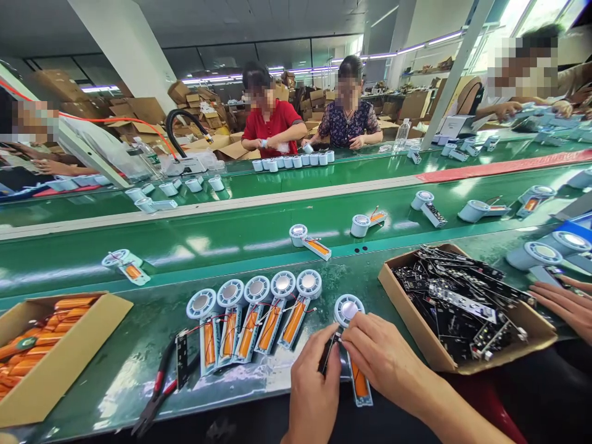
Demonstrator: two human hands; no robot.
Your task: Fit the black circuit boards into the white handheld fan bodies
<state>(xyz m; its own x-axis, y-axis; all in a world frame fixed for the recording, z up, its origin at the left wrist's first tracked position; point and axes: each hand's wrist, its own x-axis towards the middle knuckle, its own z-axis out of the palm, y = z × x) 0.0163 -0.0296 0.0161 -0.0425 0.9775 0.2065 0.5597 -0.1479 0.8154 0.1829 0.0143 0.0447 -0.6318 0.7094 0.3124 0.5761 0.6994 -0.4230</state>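
Note:
My left hand point(317, 382) grips a narrow black circuit board point(328, 354) between thumb and fingers. Fingertips of my right hand point(377, 351) pinch together at the board's upper end, on what looks like a small white connector, mostly covered by the fingers. Under my hands lies a pale blue handheld fan body point(348, 308) with a round silver centre. Its orange battery point(359, 379) shows in the handle below my right hand. To the left, several similar fan bodies point(256, 288) stand in a row, with orange batteries and thin wires exposed.
A cardboard box of circuit boards point(411, 336) stands at right, and a box of orange batteries point(69, 364) at left. Red-handled pliers point(155, 394) lie beside a loose board point(182, 357). Beyond runs a green conveyor point(240, 237) carrying fan bodies. A co-worker's hand point(567, 305) is at right; others work opposite.

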